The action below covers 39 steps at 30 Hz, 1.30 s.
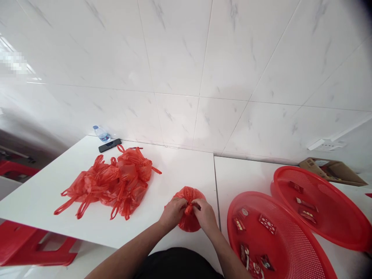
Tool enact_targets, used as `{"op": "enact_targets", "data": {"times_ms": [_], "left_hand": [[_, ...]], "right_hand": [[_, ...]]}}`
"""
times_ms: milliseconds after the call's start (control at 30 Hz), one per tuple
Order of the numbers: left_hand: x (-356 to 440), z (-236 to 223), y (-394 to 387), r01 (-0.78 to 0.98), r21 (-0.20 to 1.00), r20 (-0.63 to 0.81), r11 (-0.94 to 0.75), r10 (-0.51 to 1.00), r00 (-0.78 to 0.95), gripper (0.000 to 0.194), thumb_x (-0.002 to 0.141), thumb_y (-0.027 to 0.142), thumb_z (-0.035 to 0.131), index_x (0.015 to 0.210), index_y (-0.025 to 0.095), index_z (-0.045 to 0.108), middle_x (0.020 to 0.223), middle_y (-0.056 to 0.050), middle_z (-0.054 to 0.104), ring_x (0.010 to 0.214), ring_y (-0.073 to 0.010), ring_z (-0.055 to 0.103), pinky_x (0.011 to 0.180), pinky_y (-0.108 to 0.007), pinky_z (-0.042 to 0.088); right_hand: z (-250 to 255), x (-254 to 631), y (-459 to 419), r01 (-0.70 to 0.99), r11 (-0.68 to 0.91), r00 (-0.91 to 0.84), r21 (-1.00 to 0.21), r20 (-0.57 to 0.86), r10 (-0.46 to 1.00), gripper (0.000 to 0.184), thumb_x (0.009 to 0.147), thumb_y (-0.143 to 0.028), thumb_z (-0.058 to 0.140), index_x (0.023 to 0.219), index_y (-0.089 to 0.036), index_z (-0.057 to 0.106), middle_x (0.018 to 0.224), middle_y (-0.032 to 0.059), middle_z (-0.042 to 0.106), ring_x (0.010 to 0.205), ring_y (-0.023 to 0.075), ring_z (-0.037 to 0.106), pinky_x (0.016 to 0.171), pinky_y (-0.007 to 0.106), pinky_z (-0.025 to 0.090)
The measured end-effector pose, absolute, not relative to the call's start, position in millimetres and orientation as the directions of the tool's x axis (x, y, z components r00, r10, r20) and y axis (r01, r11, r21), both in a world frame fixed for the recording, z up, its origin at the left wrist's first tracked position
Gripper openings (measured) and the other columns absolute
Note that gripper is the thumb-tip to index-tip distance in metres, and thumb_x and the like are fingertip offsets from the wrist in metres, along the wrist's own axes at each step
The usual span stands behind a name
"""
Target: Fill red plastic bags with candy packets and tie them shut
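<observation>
A rounded, filled red plastic bag sits on the white table, close in front of me. My left hand pinches the gathered top of this bag from the left. Opposite it, my right hand grips the same twisted neck with its fingertips, so both hands meet at the knot-like bunch in the middle. What the bag contains is hidden by the plastic. To the left lies a heap of similar red plastic bags, their handles sticking out.
On the right stand two red mesh baskets, the nearer basket and the farther basket, with small wrapped packets inside. A cardboard box is behind them. A black phone and a water bottle rest near the wall. Red stools flank the table's left.
</observation>
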<state>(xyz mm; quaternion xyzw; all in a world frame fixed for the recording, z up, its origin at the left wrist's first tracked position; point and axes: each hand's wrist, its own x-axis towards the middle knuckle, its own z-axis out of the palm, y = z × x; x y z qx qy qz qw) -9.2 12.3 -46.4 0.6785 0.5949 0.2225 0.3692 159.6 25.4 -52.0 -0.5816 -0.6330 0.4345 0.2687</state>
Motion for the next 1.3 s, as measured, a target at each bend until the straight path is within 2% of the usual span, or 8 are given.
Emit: {"op": "enact_targets", "data": {"times_ms": [100,200,333,533,700,900,1100,1300], "left_hand": [[-10,-41,13,0.65,0.76,-0.138,-0.019,0.972,0.191,0.015,0.082,0.019,0.047,0.077,0.022,0.06,0.078,0.0,0.065,0.078,-0.0185,0.057,0.071,-0.03,0.041],[-12,-32,17,0.653,0.757,-0.105,-0.034,0.979,0.172,0.017,0.086,0.024,0.044,0.086,0.023,0.061,0.084,0.0,0.066,0.08,-0.0183,0.058,0.074,-0.03,0.042],[-10,-22,28,0.66,0.742,-0.117,-0.113,0.949,0.293,0.016,0.083,0.023,0.048,0.08,0.023,0.063,0.086,0.0,0.067,0.084,-0.0182,0.059,0.077,-0.028,0.042],[1,-34,33,0.783,0.618,-0.274,-0.068,0.915,0.296,0.013,0.073,0.015,0.045,0.069,0.022,0.055,0.07,0.002,0.063,0.069,-0.0174,0.057,0.061,-0.027,0.035],[2,-50,25,0.815,0.576,-0.256,-0.064,0.933,0.254,0.013,0.072,0.012,0.042,0.063,0.022,0.039,0.064,0.002,0.054,0.063,-0.0157,0.052,0.057,-0.026,0.03],[-3,-51,23,0.738,0.674,-0.255,-0.036,0.926,0.279,0.013,0.072,0.012,0.041,0.066,0.022,0.036,0.067,0.002,0.05,0.065,-0.016,0.049,0.059,-0.027,0.03],[-7,-47,19,0.654,0.756,-0.237,-0.016,0.925,0.297,0.016,0.064,0.009,0.045,0.065,0.022,0.036,0.068,0.003,0.049,0.067,-0.0148,0.047,0.061,-0.027,0.034],[-15,-45,16,0.612,0.791,-0.194,-0.025,0.938,0.289,0.016,0.063,0.006,0.044,0.065,0.021,0.039,0.071,0.003,0.05,0.07,-0.0146,0.048,0.063,-0.026,0.037]], "right_hand": [[-51,158,24,0.567,0.021,-0.184,-0.824,-0.102,0.978,0.014,0.078,-0.019,0.05,0.078,-0.024,0.063,0.086,0.0002,0.062,0.072,0.0161,0.059,0.066,0.029,0.044],[-47,156,21,0.615,0.146,-0.188,-0.775,0.035,0.982,0.014,0.074,-0.012,0.051,0.075,-0.022,0.061,0.089,0.0018,0.06,0.078,0.0165,0.057,0.071,0.029,0.044],[-46,152,21,0.638,0.243,-0.224,-0.731,0.126,0.966,0.012,0.073,-0.01,0.054,0.073,-0.02,0.061,0.084,0.0022,0.062,0.086,0.0182,0.057,0.078,0.029,0.043],[-59,157,23,0.629,0.173,-0.207,-0.758,0.051,0.977,0.013,0.08,-0.015,0.056,0.074,-0.021,0.065,0.08,-0.0006,0.067,0.082,0.0164,0.058,0.076,0.027,0.042],[-60,161,23,0.621,0.196,-0.279,-0.759,0.019,0.96,0.021,0.078,-0.009,0.052,0.08,-0.022,0.069,0.086,0.0002,0.067,0.087,0.0163,0.058,0.08,0.027,0.042],[-61,165,25,0.613,0.25,-0.376,-0.749,0.001,0.926,0.024,0.082,-0.014,0.053,0.09,-0.026,0.073,0.087,0.0003,0.064,0.084,0.0157,0.058,0.075,0.026,0.042],[-55,162,26,0.655,0.296,-0.4,-0.696,0.013,0.916,0.019,0.081,-0.013,0.053,0.077,-0.023,0.07,0.081,0.0004,0.062,0.084,0.0159,0.056,0.074,0.026,0.04],[-48,159,25,0.677,0.215,-0.315,-0.704,-0.012,0.949,0.017,0.077,-0.01,0.051,0.07,-0.021,0.062,0.08,0.0,0.059,0.079,0.0151,0.054,0.07,0.026,0.039]]}}
